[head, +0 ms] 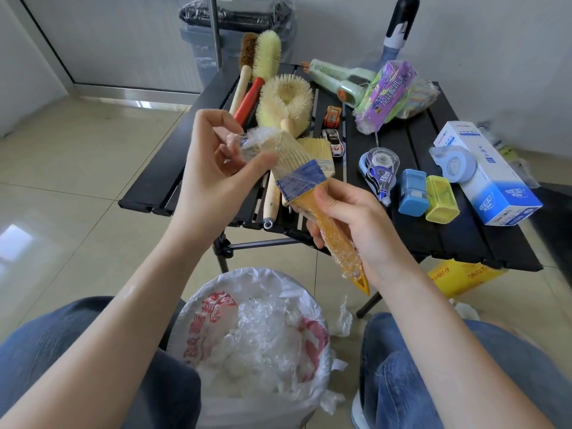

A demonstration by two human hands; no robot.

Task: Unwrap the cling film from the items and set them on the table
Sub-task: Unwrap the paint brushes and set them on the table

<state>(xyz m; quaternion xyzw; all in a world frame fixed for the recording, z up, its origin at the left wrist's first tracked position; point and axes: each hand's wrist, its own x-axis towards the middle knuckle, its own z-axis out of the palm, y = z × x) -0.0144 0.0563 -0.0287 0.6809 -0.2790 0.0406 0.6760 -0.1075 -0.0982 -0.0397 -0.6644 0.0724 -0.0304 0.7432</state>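
Observation:
I hold a paintbrush [305, 181] with a yellow handle and a blue band over the front edge of the black folding table [483, 236]. Cling film [260, 140] still covers its bristles and handle. My right hand [349, 221] grips the handle. My left hand [213, 168] pinches the loose film at the bristle tip. On the table lie several bare brushes [283, 97], a second paintbrush [320, 153] and two toy cars [332, 128].
A bin lined with a white bag [257, 335] full of crumpled film stands between my knees. The table's right side carries tape dispensers [379, 168], blue and yellow small boxes [427, 193], a white-blue carton [489, 174] and still-wrapped packs [387, 94]. A yellow box [461, 277] lies on the floor.

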